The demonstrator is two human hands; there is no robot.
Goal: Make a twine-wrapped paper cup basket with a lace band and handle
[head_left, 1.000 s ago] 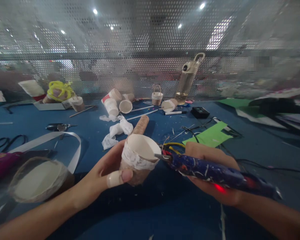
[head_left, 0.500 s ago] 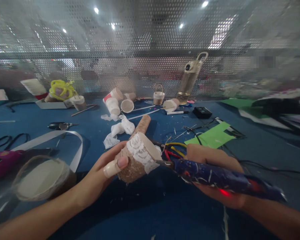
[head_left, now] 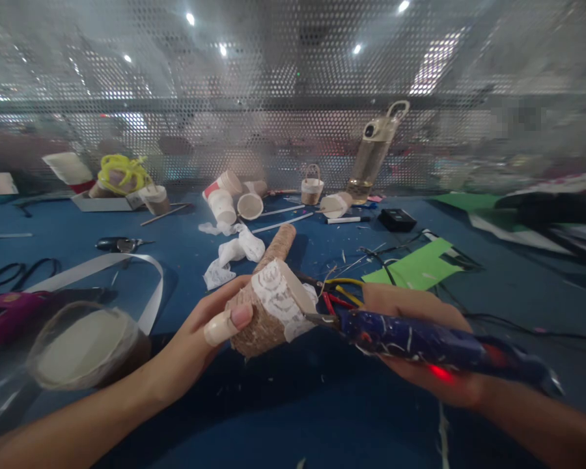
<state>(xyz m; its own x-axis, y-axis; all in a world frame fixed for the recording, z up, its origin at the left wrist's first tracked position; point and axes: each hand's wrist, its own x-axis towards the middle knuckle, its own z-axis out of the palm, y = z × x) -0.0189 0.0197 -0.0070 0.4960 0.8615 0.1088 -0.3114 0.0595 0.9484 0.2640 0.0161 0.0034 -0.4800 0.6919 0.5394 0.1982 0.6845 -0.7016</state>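
My left hand (head_left: 195,342), a bandage round its thumb, is closed round a twine-wrapped paper cup (head_left: 256,322). The cup is tilted, its mouth toward the right, and a band of white lace (head_left: 277,293) runs round its rim. In my right hand (head_left: 413,301) is a dark blue glue gun (head_left: 415,340) with a red light glowing underneath. Its nozzle meets the lace at the cup's lower rim, though whether it touches is hard to tell. Behind the cup lie a twine-wrapped tube (head_left: 279,244), a loose lace strip (head_left: 239,249) and pliers with red and yellow handles (head_left: 346,286).
At left stand a twine-edged bowl (head_left: 78,345), a white ribbon (head_left: 102,264) and a magenta glue gun (head_left: 14,312). Farther back are paper cups (head_left: 222,202), a tiny basket (head_left: 312,189) and a water bottle (head_left: 374,153). Green paper (head_left: 415,266) lies at right.
The whole view has shifted very slightly. Both hands, the cup and the glue gun hold nearly the same positions, with the nozzle still at the lace edge.
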